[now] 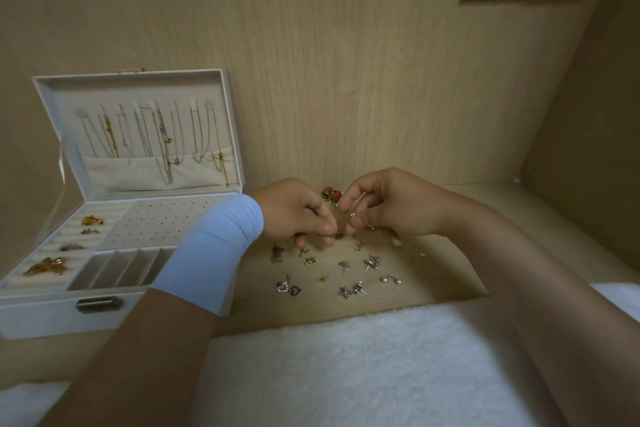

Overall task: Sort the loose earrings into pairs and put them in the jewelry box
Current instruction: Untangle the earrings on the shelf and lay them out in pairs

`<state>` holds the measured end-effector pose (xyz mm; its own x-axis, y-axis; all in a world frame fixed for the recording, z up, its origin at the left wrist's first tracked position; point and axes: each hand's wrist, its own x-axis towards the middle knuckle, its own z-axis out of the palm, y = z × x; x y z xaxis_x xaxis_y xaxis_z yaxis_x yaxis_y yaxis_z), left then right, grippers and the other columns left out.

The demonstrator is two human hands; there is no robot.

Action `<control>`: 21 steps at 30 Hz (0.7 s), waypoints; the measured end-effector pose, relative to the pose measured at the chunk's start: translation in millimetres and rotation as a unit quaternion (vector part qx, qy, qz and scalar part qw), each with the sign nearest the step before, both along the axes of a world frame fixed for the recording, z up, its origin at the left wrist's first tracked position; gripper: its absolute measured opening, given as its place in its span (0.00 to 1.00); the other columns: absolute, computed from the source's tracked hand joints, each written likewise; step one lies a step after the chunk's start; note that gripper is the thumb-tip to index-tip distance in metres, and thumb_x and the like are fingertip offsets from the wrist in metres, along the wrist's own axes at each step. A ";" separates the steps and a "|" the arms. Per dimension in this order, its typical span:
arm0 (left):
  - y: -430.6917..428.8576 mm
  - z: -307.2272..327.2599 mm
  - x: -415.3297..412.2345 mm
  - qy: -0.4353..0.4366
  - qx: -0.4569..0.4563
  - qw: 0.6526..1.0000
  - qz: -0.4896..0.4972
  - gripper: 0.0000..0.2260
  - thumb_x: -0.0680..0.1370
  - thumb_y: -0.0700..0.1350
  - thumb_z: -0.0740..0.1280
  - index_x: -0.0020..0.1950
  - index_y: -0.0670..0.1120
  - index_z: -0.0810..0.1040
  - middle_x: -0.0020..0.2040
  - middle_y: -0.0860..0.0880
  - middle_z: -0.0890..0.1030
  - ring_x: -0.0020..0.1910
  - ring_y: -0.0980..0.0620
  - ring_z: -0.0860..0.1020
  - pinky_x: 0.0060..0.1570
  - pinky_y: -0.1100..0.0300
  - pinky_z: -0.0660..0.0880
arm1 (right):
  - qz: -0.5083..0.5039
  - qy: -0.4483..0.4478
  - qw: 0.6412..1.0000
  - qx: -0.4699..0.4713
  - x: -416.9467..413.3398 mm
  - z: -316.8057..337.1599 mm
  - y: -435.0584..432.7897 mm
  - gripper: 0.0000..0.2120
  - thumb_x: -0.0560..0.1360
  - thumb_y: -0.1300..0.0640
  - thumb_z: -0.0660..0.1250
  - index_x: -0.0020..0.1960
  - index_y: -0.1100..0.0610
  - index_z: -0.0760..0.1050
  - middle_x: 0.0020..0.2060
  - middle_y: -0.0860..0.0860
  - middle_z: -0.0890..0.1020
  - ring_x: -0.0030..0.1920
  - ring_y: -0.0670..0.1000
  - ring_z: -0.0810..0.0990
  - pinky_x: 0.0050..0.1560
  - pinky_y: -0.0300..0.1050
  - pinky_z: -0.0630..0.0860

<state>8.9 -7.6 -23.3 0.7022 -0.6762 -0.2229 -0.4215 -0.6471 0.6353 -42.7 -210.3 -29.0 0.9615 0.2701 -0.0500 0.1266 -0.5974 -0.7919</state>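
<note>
Silver and gold loose earrings (343,270) lie scattered on the pale wooden shelf (433,274) just below both hands. The right hand (388,204) pinches a thin-posted earring (358,206), post tilted up and away, and the left hand (294,211) curls its fingers on a small dark piece (338,235) too tiny to identify. The open white jewelry box (41,315) sits to the left of both, so the left hand is nearer its perforated stud panel (162,222), though that forearm's light-blue cuff (214,246) hides the box's right-hand compartments.
</note>
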 end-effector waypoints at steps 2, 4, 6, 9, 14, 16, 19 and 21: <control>0.7 -3.8 1.8 0.013 -0.033 0.999 0.009 0.04 0.79 0.42 0.68 0.49 0.48 0.83 0.42 0.54 0.86 0.30 0.57 0.77 0.40 0.63 0.77 | -0.003 0.009 1.000 0.026 2.1 -3.7 -3.2 0.06 0.76 0.68 0.70 0.51 0.61 0.78 0.42 0.54 0.87 0.30 0.58 0.75 0.26 0.43 0.72; 0.1 -7.8 3.3 0.016 -0.055 0.998 0.021 0.05 0.79 0.41 0.68 0.51 0.48 0.83 0.42 0.53 0.86 0.31 0.57 0.77 0.39 0.64 0.76 | -0.008 0.001 0.999 0.032 3.0 -4.7 -5.4 0.05 0.75 0.67 0.71 0.49 0.61 0.81 0.40 0.54 0.87 0.30 0.58 0.75 0.27 0.43 0.73; -0.5 -9.6 4.0 0.014 -0.068 0.997 0.029 0.06 0.79 0.40 0.68 0.52 0.48 0.83 0.42 0.53 0.86 0.32 0.56 0.77 0.39 0.64 0.76 | -0.017 -0.024 0.999 0.019 3.2 -3.7 -6.2 0.05 0.74 0.66 0.73 0.46 0.58 0.84 0.33 0.50 0.84 0.27 0.51 0.75 0.27 0.39 0.72; -1.0 -10.7 4.5 0.006 -0.057 0.998 0.035 0.06 0.78 0.40 0.69 0.51 0.49 0.84 0.41 0.53 0.86 0.31 0.58 0.77 0.39 0.65 0.76 | -0.028 -0.063 0.997 -0.023 2.2 -3.8 -1.3 0.06 0.73 0.64 0.74 0.46 0.55 0.86 0.29 0.43 0.80 0.28 0.37 0.74 0.33 0.28 0.69; -3.1 -16.6 4.7 -0.024 0.022 0.998 0.058 0.05 0.75 0.41 0.72 0.47 0.51 0.85 0.41 0.53 0.86 0.33 0.56 0.78 0.39 0.62 0.75 | -0.030 -0.058 0.996 -0.056 1.9 -12.1 9.9 0.08 0.72 0.65 0.75 0.45 0.53 0.86 0.31 0.43 0.82 0.28 0.35 0.75 0.31 0.26 0.68; -4.5 -18.0 4.8 -0.050 0.041 0.996 0.069 0.05 0.73 0.43 0.74 0.45 0.53 0.86 0.39 0.56 0.86 0.37 0.56 0.81 0.43 0.60 0.76 | -0.029 -0.059 0.995 -0.073 2.9 -15.1 11.7 0.08 0.70 0.63 0.77 0.43 0.51 0.86 0.30 0.39 0.82 0.31 0.34 0.77 0.34 0.25 0.70; -8.1 -17.2 1.8 -0.090 0.068 0.992 0.049 0.03 0.75 0.45 0.72 0.46 0.53 0.85 0.37 0.59 0.84 0.39 0.59 0.80 0.44 0.63 0.76 | -0.008 -0.063 0.993 -0.102 3.7 -18.6 16.5 0.06 0.69 0.60 0.79 0.42 0.50 0.86 0.32 0.40 0.84 0.35 0.36 0.80 0.42 0.32 0.77; -10.2 -17.0 -0.5 -0.114 0.090 0.989 0.032 0.04 0.76 0.45 0.71 0.47 0.52 0.85 0.36 0.60 0.80 0.36 0.62 0.76 0.39 0.67 0.71 | 0.004 -0.070 0.987 -0.146 3.2 -20.7 20.2 0.05 0.69 0.56 0.78 0.43 0.48 0.87 0.36 0.41 0.85 0.40 0.39 0.82 0.49 0.39 0.79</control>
<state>8.4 -17.8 -40.3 0.7881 -0.5929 -0.1654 -0.4956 -0.7705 0.4008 -39.5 -190.1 -49.7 0.9623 0.2718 0.0064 0.2283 -0.7955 -0.5613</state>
